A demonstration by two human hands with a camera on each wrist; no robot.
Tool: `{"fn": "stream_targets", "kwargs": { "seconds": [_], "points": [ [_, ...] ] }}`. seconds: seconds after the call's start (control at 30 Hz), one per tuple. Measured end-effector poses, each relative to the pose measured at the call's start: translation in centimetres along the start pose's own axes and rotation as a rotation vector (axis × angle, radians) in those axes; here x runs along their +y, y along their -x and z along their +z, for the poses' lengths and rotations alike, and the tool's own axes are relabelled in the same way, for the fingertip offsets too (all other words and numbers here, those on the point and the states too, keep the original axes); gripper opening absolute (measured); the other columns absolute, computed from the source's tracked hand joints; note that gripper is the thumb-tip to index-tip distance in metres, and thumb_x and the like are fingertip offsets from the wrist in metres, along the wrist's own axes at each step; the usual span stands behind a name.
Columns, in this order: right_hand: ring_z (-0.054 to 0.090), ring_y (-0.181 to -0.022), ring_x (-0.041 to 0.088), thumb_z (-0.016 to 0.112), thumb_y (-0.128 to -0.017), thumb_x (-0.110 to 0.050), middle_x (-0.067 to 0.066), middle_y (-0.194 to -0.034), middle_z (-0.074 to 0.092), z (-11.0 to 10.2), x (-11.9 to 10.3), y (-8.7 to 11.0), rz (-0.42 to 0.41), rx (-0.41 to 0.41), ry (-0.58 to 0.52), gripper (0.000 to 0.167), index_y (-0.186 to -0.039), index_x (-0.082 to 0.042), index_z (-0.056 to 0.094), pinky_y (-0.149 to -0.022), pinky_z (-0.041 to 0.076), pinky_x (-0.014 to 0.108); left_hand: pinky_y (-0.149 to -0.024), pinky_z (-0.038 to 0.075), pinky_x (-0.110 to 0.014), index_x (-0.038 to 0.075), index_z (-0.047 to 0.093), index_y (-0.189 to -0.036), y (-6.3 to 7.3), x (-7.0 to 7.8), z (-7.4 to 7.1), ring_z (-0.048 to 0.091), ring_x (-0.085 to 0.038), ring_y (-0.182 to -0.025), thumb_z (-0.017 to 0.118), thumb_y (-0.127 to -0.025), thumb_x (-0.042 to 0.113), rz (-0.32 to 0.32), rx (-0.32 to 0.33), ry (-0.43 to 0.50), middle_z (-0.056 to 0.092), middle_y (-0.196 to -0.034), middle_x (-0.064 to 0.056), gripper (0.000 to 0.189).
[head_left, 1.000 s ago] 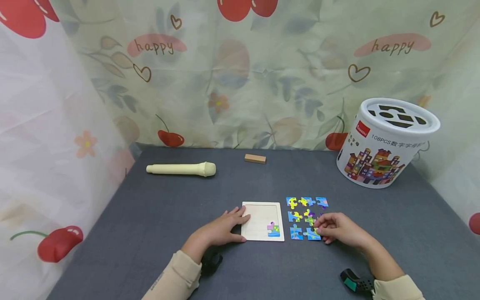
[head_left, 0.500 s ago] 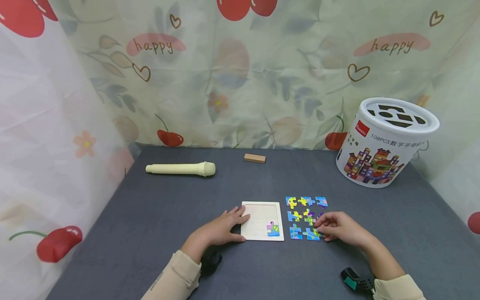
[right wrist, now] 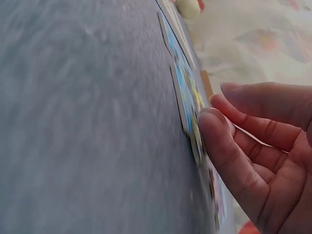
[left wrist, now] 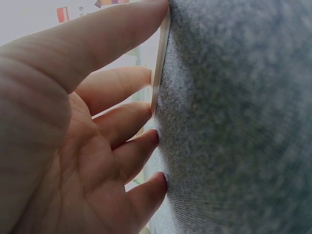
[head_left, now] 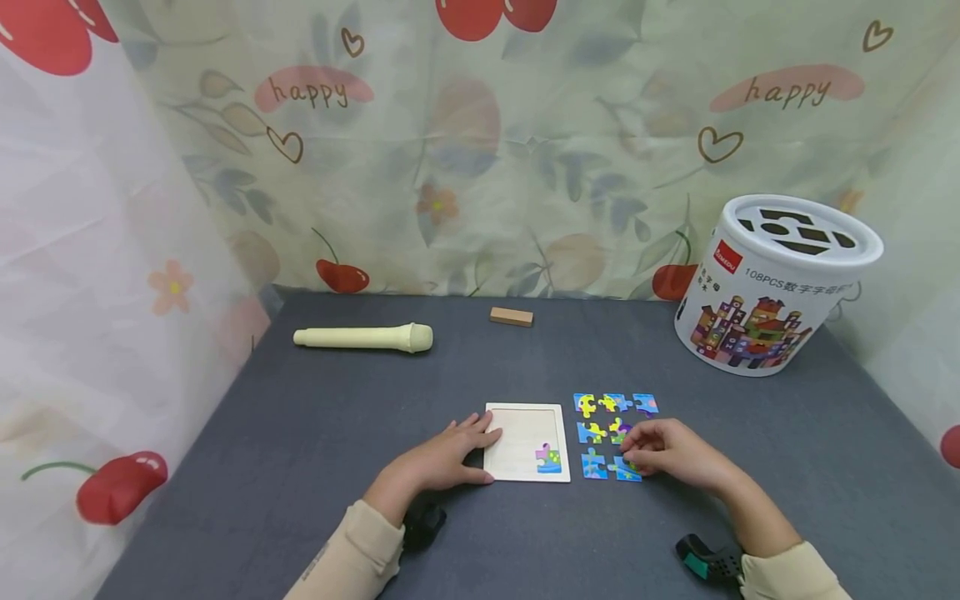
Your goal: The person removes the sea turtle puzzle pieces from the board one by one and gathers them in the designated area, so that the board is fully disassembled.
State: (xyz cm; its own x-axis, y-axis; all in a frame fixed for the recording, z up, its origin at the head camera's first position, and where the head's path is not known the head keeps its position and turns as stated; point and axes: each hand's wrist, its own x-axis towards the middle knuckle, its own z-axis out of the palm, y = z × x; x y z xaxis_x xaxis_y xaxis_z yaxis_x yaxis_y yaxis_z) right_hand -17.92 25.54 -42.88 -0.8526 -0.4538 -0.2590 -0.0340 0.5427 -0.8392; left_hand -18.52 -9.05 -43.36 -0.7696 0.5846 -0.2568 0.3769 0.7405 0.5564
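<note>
My left hand (head_left: 452,458) rests at the left edge of a square wooden puzzle tray (head_left: 517,446), its fingers spread and touching the rim. In the left wrist view, thumb and fingertips meet the tray's thin edge (left wrist: 161,58). One pink, green and blue puzzle piece (head_left: 549,460) sits in the tray's lower right corner. To the right, several jigsaw pieces (head_left: 592,465) lie in rows. Over the lower right ones is my right hand (head_left: 671,454), fingers bent; in the right wrist view, thumb and fingertips stand apart, the thumb against a yellow-green piece part (right wrist: 196,142). Some pieces are hidden.
A cream toy microphone (head_left: 363,337) lies at the back left of the dark table (head_left: 300,417). Behind the tray is a small wooden block (head_left: 512,317). A large white bucket (head_left: 772,287) stands at the back right. A printed cloth (head_left: 480,167) hangs behind.
My right hand has shifted slightly left and up over the loose pieces, covering the purple one at the right of the middle row. The left hand and the tray have stayed put.
</note>
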Motion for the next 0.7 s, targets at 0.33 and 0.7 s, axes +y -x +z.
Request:
{"fn": "stream_targets", "kwargs": {
  "seconds": [0.33, 0.7],
  "points": [
    [0.057, -0.071, 0.011, 0.064, -0.088, -0.016, 0.008, -0.089, 0.067, 1.7, -2.5, -2.7, -0.116, -0.04, 0.123, 0.019, -0.097, 0.0, 0.067, -0.064, 0.051, 0.023, -0.116, 0.013, -0.048, 0.014, 0.039, -0.143, 0.0, 0.0, 0.1, 0.013, -0.026, -0.145, 0.068, -0.085, 0.031, -0.005, -0.001, -0.01, 0.02, -0.156, -0.007, 0.067],
    [0.057, -0.079, 0.011, 0.07, -0.082, -0.015, 0.004, -0.09, 0.067, 3.6, -4.4, -5.4, -0.18, -0.039, 0.223, 0.019, -0.096, -0.003, 0.069, -0.068, 0.05, 0.021, -0.117, 0.013, -0.048, 0.015, 0.039, -0.143, 0.0, 0.0, 0.1, 0.013, -0.025, -0.145, 0.067, -0.085, 0.032, -0.021, -0.005, -0.011, 0.02, -0.156, -0.006, 0.067]
  ]
}}
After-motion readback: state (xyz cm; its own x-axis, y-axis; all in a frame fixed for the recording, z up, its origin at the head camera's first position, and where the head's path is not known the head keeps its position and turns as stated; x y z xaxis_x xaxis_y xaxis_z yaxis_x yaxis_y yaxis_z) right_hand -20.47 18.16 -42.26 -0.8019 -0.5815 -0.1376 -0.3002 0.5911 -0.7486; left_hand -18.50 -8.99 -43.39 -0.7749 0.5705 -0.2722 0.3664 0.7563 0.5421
